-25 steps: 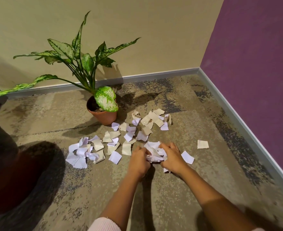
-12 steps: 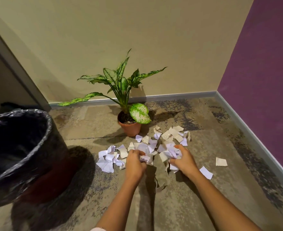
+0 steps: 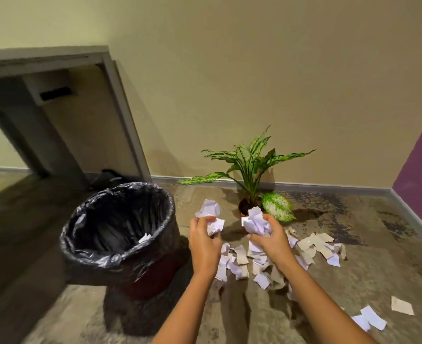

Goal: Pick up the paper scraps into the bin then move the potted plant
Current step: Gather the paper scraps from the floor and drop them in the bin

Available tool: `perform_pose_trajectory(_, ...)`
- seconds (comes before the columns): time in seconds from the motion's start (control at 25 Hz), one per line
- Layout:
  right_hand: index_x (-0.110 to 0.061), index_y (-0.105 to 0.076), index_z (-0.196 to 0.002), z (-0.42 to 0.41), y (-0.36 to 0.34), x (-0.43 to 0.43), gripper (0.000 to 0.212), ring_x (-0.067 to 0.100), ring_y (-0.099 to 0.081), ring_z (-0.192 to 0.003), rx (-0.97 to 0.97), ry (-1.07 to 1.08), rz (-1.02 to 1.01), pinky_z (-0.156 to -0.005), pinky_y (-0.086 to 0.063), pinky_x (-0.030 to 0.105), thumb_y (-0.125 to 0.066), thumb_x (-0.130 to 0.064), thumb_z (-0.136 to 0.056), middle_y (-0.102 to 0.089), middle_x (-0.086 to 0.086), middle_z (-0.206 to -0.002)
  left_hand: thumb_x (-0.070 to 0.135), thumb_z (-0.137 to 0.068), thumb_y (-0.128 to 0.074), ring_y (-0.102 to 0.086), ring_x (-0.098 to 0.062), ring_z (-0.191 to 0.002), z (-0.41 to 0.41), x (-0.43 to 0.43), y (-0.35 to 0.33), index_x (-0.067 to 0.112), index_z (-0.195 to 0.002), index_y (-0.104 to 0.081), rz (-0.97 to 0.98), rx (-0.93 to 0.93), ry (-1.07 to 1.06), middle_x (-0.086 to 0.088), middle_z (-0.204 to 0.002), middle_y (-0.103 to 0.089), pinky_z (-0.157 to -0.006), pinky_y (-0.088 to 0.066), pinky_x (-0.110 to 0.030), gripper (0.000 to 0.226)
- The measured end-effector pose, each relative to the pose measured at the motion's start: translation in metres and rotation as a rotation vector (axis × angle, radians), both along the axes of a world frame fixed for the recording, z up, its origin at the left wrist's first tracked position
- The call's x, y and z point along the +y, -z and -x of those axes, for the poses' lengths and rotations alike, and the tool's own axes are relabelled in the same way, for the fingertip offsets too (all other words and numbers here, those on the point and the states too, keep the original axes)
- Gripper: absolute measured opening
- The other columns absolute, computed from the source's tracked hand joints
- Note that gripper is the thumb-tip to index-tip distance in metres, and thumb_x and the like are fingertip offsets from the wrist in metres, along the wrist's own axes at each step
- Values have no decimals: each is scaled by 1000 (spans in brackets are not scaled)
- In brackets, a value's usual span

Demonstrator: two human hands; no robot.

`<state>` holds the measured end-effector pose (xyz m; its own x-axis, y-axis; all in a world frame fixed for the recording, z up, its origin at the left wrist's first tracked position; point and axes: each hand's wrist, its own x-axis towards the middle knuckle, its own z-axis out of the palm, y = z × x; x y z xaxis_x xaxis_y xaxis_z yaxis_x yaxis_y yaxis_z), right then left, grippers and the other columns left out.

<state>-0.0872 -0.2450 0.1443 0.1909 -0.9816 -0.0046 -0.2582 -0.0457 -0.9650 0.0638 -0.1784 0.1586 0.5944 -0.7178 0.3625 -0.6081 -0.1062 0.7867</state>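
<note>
Our left hand (image 3: 203, 242) and right hand (image 3: 270, 240) each curl their fingers (image 3: 198, 223) round a crumpled wad of white paper scraps (image 3: 210, 213) just beside the black-lined round bin (image 3: 120, 258), so we risk loose pieces dropping short.

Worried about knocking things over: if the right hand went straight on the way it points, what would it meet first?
Probably the potted plant: the right hand, gripping paper scraps, points forward and slightly left at its pot. Depth is unclear, so it may meet the leaves instead.
</note>
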Motion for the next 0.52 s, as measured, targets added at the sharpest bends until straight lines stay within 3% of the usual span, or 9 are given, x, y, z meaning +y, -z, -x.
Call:
perform_pose_trajectory(0.16, -20, -54, -113, -83, -43, -2, 47, 28, -61, -102, -53, -130, 73, -68, -48, 22, -76, -6, -73, -60, 10, -115, -6, -75, -68, -50, -7, -87, -55, 10, -49, 12, -101, -68, 205, 61, -124, -3, -102, -55, -74, -34, -6, 32)
perform_pose_trajectory(0.28, -20, -52, -112, -148, -75, 2, 47, 27, -59, -104, -108, -211, 105, -75, -46, 26, -75, -6, -74, -59, 7, -117, -4, -75, -70, -51, -8, -86, -106, 18, -70, 10, -99, -69, 256, 51, -216, -4, -101, -56, -74, -34, -1, 28)
perform_pose_trajectory(0.4, -20, -52, -110, -208, -86, 9, 48, 24, -58, -105, -99, -302, 131, -77, -47, 27, -78, -10, -71, -58, 10, -118, 3, -78, -70, -56, -16, -91, -153, 32, -76, 12, -102, -69, 178, 50, -300, -4, -105, -55, -78, -40, -16, 25)
perform_pose_trajectory(0.52, -21, -49, -111, -252, -89, 13, 56, 22, -57, -101, 1, -393, 91, -74, -46, 28, -82, -19, -66, -52, 11, -120, 12, -83, -61, -61, -25, -96, -190, 43, -70, 19, -105, -66, -101, 88, -423, -1, -118, -54, -78, -49, -35, 24)
